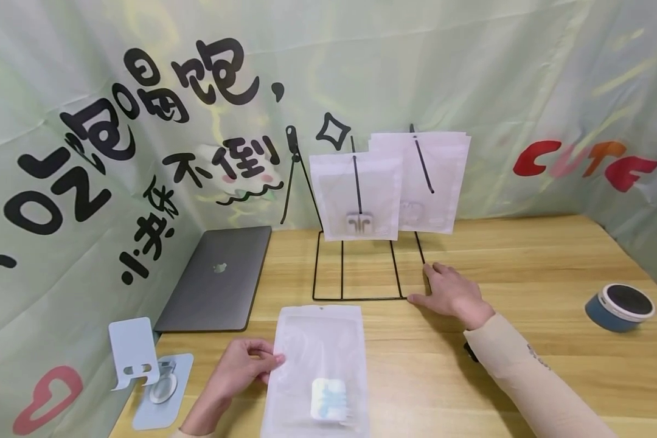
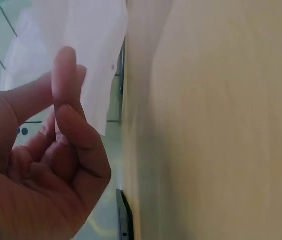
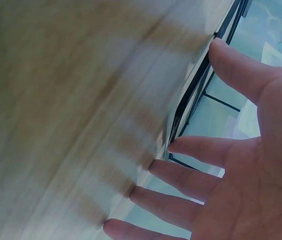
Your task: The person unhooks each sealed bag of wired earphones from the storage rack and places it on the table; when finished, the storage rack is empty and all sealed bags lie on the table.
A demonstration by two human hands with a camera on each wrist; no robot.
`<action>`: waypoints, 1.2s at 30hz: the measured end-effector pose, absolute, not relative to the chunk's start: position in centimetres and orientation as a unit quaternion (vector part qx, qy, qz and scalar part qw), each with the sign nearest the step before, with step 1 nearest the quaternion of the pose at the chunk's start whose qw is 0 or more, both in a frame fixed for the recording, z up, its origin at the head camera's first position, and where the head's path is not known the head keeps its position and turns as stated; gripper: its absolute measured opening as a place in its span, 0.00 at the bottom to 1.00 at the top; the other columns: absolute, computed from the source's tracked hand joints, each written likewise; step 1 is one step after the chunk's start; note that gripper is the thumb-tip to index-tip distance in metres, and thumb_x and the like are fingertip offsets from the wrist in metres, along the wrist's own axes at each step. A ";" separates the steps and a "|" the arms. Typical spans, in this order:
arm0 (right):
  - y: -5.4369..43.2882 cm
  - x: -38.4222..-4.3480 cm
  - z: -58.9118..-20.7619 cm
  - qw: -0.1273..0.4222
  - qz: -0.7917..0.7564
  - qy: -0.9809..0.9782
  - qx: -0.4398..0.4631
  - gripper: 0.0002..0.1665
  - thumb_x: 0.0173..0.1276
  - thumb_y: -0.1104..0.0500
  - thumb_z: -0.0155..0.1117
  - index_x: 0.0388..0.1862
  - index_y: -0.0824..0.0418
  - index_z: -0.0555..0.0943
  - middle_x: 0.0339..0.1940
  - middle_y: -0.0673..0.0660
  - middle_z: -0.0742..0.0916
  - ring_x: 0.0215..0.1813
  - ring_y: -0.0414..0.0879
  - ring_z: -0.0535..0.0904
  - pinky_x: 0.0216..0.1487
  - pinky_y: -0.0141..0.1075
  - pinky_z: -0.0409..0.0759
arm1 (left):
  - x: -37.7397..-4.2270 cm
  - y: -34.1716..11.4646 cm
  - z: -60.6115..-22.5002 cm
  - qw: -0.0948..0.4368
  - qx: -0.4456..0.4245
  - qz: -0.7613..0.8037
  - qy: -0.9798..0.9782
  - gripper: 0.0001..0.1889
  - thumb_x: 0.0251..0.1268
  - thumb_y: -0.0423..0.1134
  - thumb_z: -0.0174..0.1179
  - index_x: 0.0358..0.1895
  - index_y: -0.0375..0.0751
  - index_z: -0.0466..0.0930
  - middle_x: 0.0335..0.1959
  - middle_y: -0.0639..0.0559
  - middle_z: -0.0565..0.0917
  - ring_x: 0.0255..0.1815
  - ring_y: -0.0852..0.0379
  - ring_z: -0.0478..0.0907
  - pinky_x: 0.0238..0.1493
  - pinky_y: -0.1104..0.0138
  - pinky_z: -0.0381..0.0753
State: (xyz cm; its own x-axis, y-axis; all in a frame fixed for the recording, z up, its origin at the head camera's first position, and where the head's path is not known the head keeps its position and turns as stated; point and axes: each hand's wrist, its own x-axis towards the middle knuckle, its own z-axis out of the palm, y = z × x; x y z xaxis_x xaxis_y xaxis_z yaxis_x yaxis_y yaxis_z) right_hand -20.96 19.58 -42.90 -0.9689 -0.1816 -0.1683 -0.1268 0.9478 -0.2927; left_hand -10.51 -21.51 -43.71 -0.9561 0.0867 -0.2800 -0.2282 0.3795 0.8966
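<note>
Phone stand (image 1: 134, 344) is near left, closed laptop (image 1: 213, 286) just beyond it. Left hand (image 1: 243, 368) has a white bag (image 1: 306, 350) pinched by its left edge between thumb and fingers; it's near side, middle, with a blue-and-white block (image 1: 329, 399) inside. Past it there's a wire rack (image 1: 358, 298) with hanging bags (image 1: 336, 188). Right hand (image 1: 449, 292) is spread, fingers pretty straight, holding nothing, touching the rack's near right corner. Speaker (image 1: 615, 313) is far over right.
</note>
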 end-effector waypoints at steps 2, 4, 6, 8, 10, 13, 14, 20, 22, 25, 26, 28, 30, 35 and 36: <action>19.6 -21.0 -42.9 0.096 -0.141 0.982 -0.079 0.56 0.64 0.31 0.62 0.75 0.68 0.61 0.73 0.74 0.63 0.70 0.73 0.59 0.51 0.69 0.70 | -10.6 -21.8 -43.8 0.141 -0.046 0.544 0.826 0.13 0.54 0.38 0.75 0.33 0.32 0.82 0.23 0.47 0.83 0.18 0.55 0.78 0.24 0.66 0.79; 19.6 -21.0 -42.9 0.095 -0.141 0.982 -0.080 0.55 0.64 0.31 0.62 0.75 0.68 0.61 0.73 0.74 0.63 0.70 0.72 0.60 0.51 0.69 0.70 | -10.8 -22.0 -43.9 0.139 -0.053 0.532 0.833 0.13 0.54 0.38 0.75 0.33 0.32 0.82 0.23 0.47 0.83 0.17 0.56 0.77 0.22 0.66 0.78; 19.6 -21.0 -42.9 0.095 -0.141 0.982 -0.081 0.55 0.64 0.31 0.62 0.75 0.68 0.61 0.73 0.74 0.63 0.70 0.72 0.59 0.51 0.69 0.70 | -10.9 -22.2 -44.0 0.134 -0.059 0.513 0.846 0.13 0.54 0.37 0.75 0.33 0.32 0.82 0.22 0.48 0.83 0.17 0.56 0.77 0.21 0.67 0.77; 19.6 -21.0 -42.8 0.096 -0.142 0.982 -0.082 0.55 0.64 0.31 0.62 0.75 0.68 0.61 0.73 0.73 0.63 0.70 0.73 0.59 0.51 0.69 0.70 | -11.0 -22.4 -44.1 0.126 -0.067 0.490 0.860 0.12 0.54 0.37 0.75 0.33 0.32 0.82 0.22 0.49 0.83 0.16 0.55 0.77 0.20 0.68 0.76; 19.7 -21.0 -42.8 0.097 -0.143 0.982 -0.082 0.55 0.65 0.31 0.62 0.75 0.68 0.61 0.73 0.73 0.63 0.70 0.73 0.59 0.52 0.69 0.70 | -11.1 -22.5 -44.2 0.119 -0.069 0.466 0.874 0.12 0.54 0.37 0.75 0.33 0.33 0.82 0.21 0.50 0.82 0.15 0.55 0.78 0.19 0.68 0.76; 19.7 -21.0 -42.8 0.095 -0.144 0.982 -0.083 0.55 0.65 0.32 0.62 0.75 0.68 0.61 0.73 0.74 0.63 0.70 0.73 0.59 0.52 0.69 0.69 | -11.2 -22.7 -44.2 0.111 -0.063 0.436 0.891 0.11 0.54 0.37 0.75 0.32 0.35 0.82 0.19 0.51 0.81 0.14 0.54 0.78 0.18 0.68 0.74; 19.7 -21.0 -42.8 0.095 -0.144 0.982 -0.083 0.55 0.65 0.32 0.62 0.75 0.68 0.61 0.73 0.74 0.63 0.70 0.73 0.59 0.52 0.69 0.69 | -11.2 -22.8 -44.2 0.110 -0.059 0.427 0.896 0.11 0.54 0.37 0.75 0.32 0.36 0.82 0.19 0.52 0.80 0.14 0.54 0.78 0.18 0.69 0.73; 19.7 -20.9 -42.8 0.096 -0.143 0.981 -0.083 0.55 0.65 0.32 0.62 0.75 0.68 0.61 0.73 0.73 0.63 0.70 0.73 0.59 0.53 0.69 0.69 | -11.3 -23.0 -43.9 0.101 -0.053 0.386 0.916 0.10 0.52 0.35 0.75 0.33 0.37 0.84 0.16 0.52 0.79 0.15 0.55 0.78 0.22 0.68 0.72; 19.7 -20.9 -42.8 0.095 -0.143 0.982 -0.083 0.55 0.65 0.32 0.62 0.75 0.68 0.61 0.73 0.73 0.63 0.70 0.73 0.59 0.53 0.69 0.69 | -11.4 -23.1 -43.9 0.096 -0.056 0.375 0.920 0.11 0.51 0.35 0.76 0.36 0.36 0.84 0.15 0.53 0.79 0.15 0.55 0.78 0.24 0.67 0.73; 19.7 -20.9 -42.8 0.093 -0.143 0.982 -0.083 0.55 0.65 0.31 0.62 0.75 0.68 0.61 0.73 0.73 0.63 0.70 0.73 0.59 0.53 0.69 0.69 | -11.3 -23.2 -43.8 0.092 -0.057 0.366 0.924 0.16 0.50 0.35 0.76 0.41 0.33 0.84 0.15 0.53 0.79 0.14 0.54 0.78 0.24 0.66 0.74; 19.7 -21.0 -42.8 0.093 -0.144 0.982 -0.082 0.55 0.65 0.31 0.62 0.75 0.68 0.61 0.73 0.73 0.63 0.70 0.72 0.59 0.53 0.69 0.69 | -11.3 -23.3 -43.8 0.092 -0.056 0.362 0.926 0.17 0.50 0.35 0.76 0.43 0.33 0.84 0.15 0.53 0.79 0.14 0.54 0.78 0.24 0.66 0.74; 19.7 -21.0 -42.8 0.093 -0.145 0.982 -0.082 0.55 0.65 0.31 0.62 0.75 0.68 0.61 0.73 0.73 0.63 0.70 0.72 0.59 0.53 0.69 0.69 | -11.3 -23.4 -43.6 0.092 -0.052 0.356 0.929 0.20 0.50 0.36 0.77 0.46 0.31 0.83 0.15 0.53 0.79 0.14 0.54 0.78 0.23 0.65 0.73; 19.7 -21.0 -42.8 0.094 -0.147 0.981 -0.081 0.55 0.65 0.31 0.62 0.75 0.68 0.61 0.73 0.73 0.63 0.70 0.72 0.59 0.54 0.69 0.68 | -11.3 -23.6 -43.3 0.093 -0.048 0.348 0.932 0.22 0.49 0.36 0.77 0.48 0.30 0.83 0.15 0.53 0.79 0.14 0.54 0.78 0.22 0.65 0.73; 19.7 -20.9 -42.8 0.096 -0.148 0.981 -0.080 0.55 0.65 0.32 0.62 0.75 0.69 0.60 0.73 0.73 0.63 0.71 0.73 0.58 0.54 0.69 0.68 | -11.4 -23.5 -41.5 0.093 -0.039 0.326 0.940 0.25 0.52 0.39 0.76 0.52 0.30 0.82 0.16 0.53 0.79 0.15 0.54 0.78 0.23 0.65 0.70; 19.7 -20.9 -42.8 0.096 -0.148 0.981 -0.080 0.55 0.65 0.32 0.62 0.75 0.69 0.60 0.73 0.73 0.63 0.71 0.73 0.59 0.53 0.69 0.68 | -11.4 -23.4 -41.1 0.090 -0.035 0.321 0.942 0.24 0.53 0.40 0.75 0.52 0.30 0.82 0.16 0.53 0.80 0.16 0.54 0.77 0.22 0.65 0.70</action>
State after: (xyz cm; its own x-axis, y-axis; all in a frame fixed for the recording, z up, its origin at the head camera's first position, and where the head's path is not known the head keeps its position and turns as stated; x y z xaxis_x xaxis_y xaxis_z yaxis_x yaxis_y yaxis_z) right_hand -20.86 19.72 -42.83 -0.9687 -0.1857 -0.1646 -0.1290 0.9435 -0.3052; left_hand -11.42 -23.36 -41.07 -0.9814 -0.0087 -0.1917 -0.1239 0.7914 0.5986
